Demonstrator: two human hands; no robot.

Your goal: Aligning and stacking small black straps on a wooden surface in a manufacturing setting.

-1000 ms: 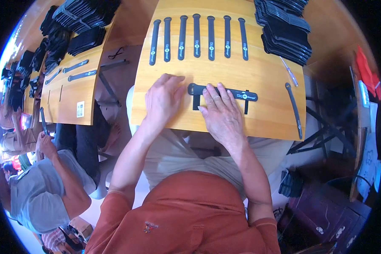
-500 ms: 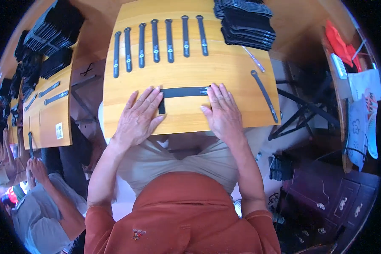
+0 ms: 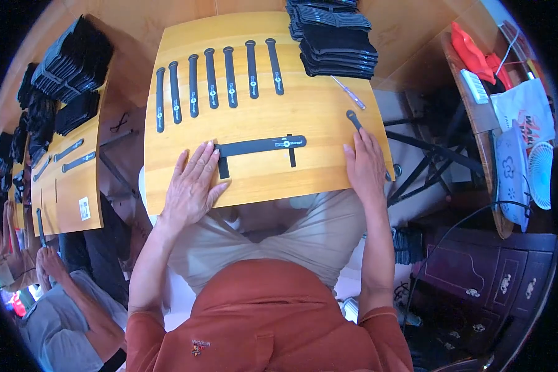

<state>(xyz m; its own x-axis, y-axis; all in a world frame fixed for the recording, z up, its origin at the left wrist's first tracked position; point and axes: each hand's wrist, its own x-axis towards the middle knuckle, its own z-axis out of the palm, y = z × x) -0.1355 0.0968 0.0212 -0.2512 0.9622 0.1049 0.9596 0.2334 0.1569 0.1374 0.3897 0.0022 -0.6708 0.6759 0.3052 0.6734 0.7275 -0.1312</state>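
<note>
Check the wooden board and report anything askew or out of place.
Little stands out. The seven black straps lie in a tidy row, and the long strap lies flat by the left hand. Only the screwdriver and the loose strap near the right hand lie at odd angles.

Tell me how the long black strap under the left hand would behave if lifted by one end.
The long black strap lies thin and flat on the wooden board, so it probably droops. It looks light. Flat with no round parts, it should not roll; the left hand pins one end.
</note>
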